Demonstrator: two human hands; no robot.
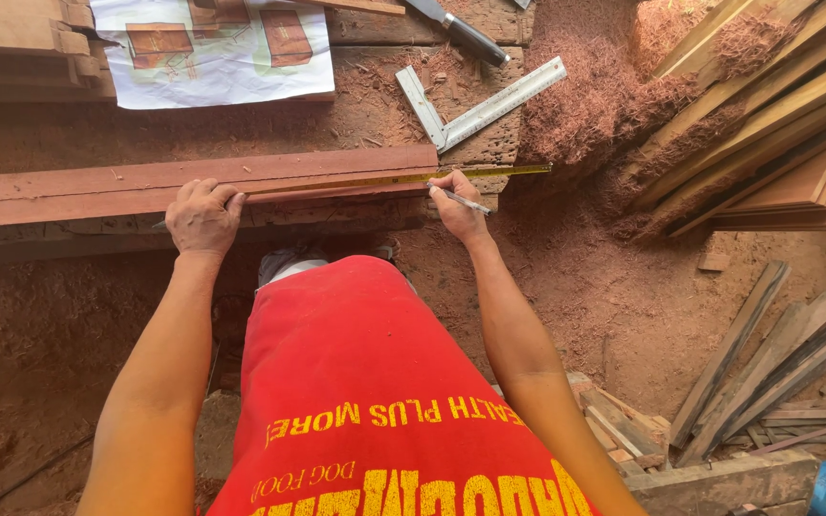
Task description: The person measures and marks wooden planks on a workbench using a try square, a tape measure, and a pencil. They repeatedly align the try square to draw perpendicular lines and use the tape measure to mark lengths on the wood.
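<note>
**On the sawdust bench: a tape laid along a red board**

Across the sawdust-covered workbench (356,115) lies a long reddish board (193,182), flat and running left to right. It looks stiff and fairly heavy, best lifted with both hands well apart along its edges. Stretched along its near edge is a yellow measuring tape (394,178), thin and springy, so it needs pinning at both ends. The left hand (203,218) presses down on tape and board, fingers curled over the edge. The right hand (456,205) pinches the tape near the board's end, with a slim pencil (461,200) held between its fingers. A steel square (475,105) rests beyond. At the far left lies a white paper sheet (212,48) with brown furniture drawings.
</note>
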